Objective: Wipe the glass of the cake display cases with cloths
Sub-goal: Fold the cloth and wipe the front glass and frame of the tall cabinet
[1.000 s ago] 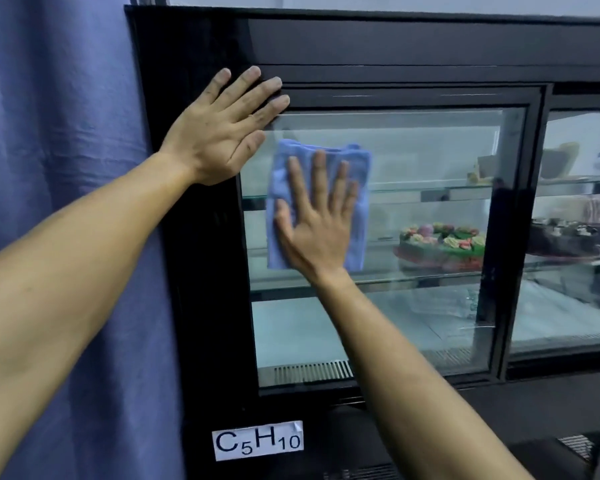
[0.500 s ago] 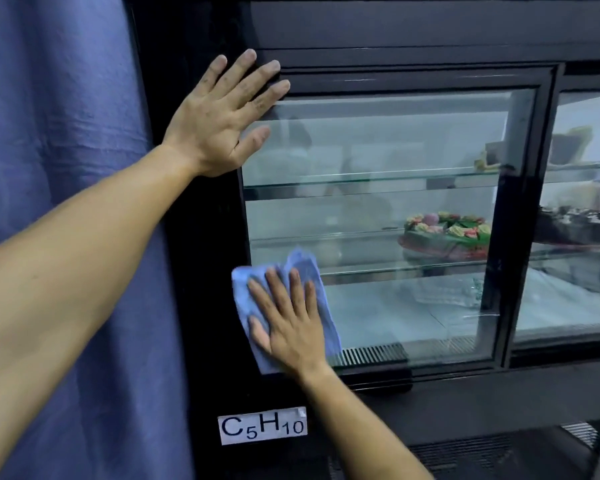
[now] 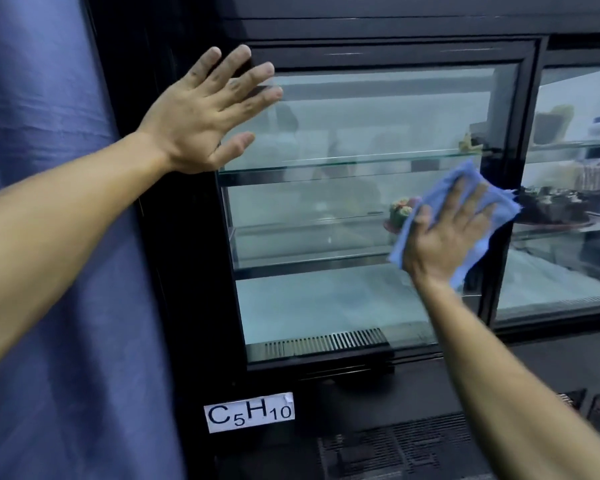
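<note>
Wiping the right edge of the glass (image 3: 343, 209) with the cloth (image 3: 465, 216).

I see my right hand (image 3: 447, 233) pressing the blue cloth flat against the glass with straight, spread fingers, at mid-height by the pane's right frame and over a decorated cake (image 3: 399, 211) behind it. My left hand (image 3: 201, 123) rests open at the glass's upper left corner, fingers splayed, grasping nothing. A "C5H10" label (image 3: 249, 412) sits below the glass.
</note>
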`<action>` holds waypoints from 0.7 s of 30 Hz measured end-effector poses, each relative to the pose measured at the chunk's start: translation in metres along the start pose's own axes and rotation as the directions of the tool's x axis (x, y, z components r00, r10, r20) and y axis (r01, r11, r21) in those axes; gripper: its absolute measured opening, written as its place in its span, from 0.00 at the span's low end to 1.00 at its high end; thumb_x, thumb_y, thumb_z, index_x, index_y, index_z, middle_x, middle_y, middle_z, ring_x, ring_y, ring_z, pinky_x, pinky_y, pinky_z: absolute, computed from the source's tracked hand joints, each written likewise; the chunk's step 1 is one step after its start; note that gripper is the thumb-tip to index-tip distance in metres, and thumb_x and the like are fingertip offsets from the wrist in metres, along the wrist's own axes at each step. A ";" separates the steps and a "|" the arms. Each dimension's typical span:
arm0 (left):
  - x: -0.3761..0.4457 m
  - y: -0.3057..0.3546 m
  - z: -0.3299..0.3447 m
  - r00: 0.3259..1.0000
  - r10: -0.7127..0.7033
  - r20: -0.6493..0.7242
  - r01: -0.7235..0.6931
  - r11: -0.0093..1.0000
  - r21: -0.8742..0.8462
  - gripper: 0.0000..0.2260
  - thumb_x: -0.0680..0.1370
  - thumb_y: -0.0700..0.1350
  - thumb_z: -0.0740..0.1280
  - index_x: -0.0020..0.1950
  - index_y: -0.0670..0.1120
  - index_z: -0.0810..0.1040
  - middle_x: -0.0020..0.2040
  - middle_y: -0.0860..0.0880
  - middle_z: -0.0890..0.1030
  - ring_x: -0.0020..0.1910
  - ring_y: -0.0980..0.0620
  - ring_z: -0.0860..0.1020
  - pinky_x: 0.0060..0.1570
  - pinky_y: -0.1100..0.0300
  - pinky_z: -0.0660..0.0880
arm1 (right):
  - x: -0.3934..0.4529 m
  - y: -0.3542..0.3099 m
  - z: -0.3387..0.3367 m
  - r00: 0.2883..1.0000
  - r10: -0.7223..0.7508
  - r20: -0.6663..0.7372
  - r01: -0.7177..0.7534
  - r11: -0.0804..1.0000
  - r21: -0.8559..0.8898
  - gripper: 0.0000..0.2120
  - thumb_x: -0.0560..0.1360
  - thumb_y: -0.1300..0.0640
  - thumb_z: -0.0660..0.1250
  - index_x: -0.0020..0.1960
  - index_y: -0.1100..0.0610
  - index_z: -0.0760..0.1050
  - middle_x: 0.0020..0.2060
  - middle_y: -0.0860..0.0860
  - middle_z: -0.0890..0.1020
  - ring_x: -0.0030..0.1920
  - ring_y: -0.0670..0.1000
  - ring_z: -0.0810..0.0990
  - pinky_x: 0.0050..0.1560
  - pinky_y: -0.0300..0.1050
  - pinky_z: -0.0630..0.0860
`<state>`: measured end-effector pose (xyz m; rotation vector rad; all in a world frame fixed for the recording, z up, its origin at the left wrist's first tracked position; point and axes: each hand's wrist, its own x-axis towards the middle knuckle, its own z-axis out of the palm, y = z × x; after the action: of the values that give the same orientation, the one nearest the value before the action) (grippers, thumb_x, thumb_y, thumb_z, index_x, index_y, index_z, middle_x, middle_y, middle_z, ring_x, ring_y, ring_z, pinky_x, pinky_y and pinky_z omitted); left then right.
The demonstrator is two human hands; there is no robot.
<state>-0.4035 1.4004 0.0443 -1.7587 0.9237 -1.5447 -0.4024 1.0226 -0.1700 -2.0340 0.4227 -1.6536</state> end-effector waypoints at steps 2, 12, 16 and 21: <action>-0.001 -0.001 0.001 1.000 0.026 0.008 -0.026 1.000 0.007 0.28 0.87 0.57 0.48 0.86 0.51 0.49 0.86 0.46 0.51 0.84 0.39 0.49 0.82 0.39 0.49 | -0.046 -0.065 0.009 0.995 -0.102 -0.010 0.102 0.994 0.033 0.32 0.85 0.40 0.48 0.83 0.56 0.56 0.81 0.62 0.58 0.81 0.70 0.54 0.78 0.72 0.52; 0.000 0.007 -0.001 0.985 0.166 0.051 -0.167 0.986 0.005 0.26 0.87 0.55 0.48 0.86 0.53 0.51 0.85 0.43 0.51 0.84 0.40 0.49 0.81 0.39 0.53 | -0.077 -0.058 0.020 0.670 -0.741 0.045 0.734 0.670 0.115 0.29 0.81 0.43 0.62 0.81 0.45 0.63 0.81 0.50 0.58 0.83 0.61 0.52 0.81 0.65 0.51; -0.002 0.011 -0.002 0.990 0.132 0.052 -0.132 0.991 0.013 0.26 0.87 0.56 0.48 0.86 0.54 0.50 0.86 0.44 0.50 0.84 0.40 0.50 0.81 0.40 0.53 | -0.005 0.054 0.000 0.910 -0.409 0.070 0.408 0.913 0.034 0.29 0.86 0.41 0.46 0.84 0.47 0.48 0.83 0.56 0.51 0.82 0.68 0.52 0.79 0.71 0.52; -0.002 0.015 -0.003 0.994 0.099 0.050 -0.101 0.995 0.021 0.26 0.87 0.56 0.50 0.86 0.55 0.50 0.85 0.45 0.52 0.84 0.40 0.51 0.82 0.41 0.52 | -0.031 -0.023 0.008 0.961 0.275 -0.032 -0.270 0.958 0.099 0.37 0.84 0.37 0.35 0.84 0.58 0.54 0.82 0.61 0.56 0.82 0.69 0.52 0.81 0.63 0.45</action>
<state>-0.4081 1.3935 0.0309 -1.6998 0.9506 -1.4374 -0.4030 1.0595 -0.1842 -1.7827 0.6010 -1.5228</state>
